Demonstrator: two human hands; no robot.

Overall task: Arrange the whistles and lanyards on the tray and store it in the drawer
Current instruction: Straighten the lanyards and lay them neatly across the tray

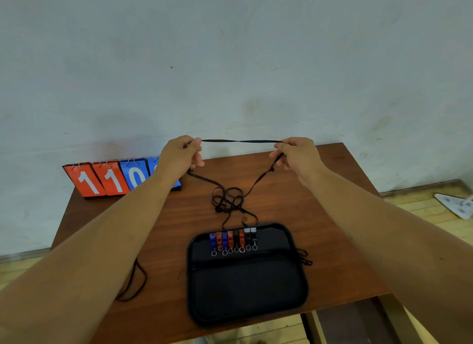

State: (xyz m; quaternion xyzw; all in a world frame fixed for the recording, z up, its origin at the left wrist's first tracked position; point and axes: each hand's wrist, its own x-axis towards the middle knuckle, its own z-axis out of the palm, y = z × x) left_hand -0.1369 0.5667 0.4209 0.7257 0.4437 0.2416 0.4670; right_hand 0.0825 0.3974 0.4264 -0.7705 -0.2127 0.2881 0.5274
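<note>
A black tray (245, 300) lies on the brown table near its front edge. Several whistles (233, 238), blue, red, black and white, stand in a row along the tray's far side, each with a key ring. My left hand (183, 152) and my right hand (295, 152) are raised above the table's far side and pinch a black lanyard (242, 141) stretched taut between them. Its ends hang down into a tangle of black lanyards (229, 200) on the table behind the tray. More cord lies at the tray's right rim (304, 258).
A flip scoreboard (110, 178) with red and blue number cards stands at the table's back left against the wall. A loose black cord (134, 283) lies on the table under my left forearm. The wooden floor and a white object (458, 205) show at the right.
</note>
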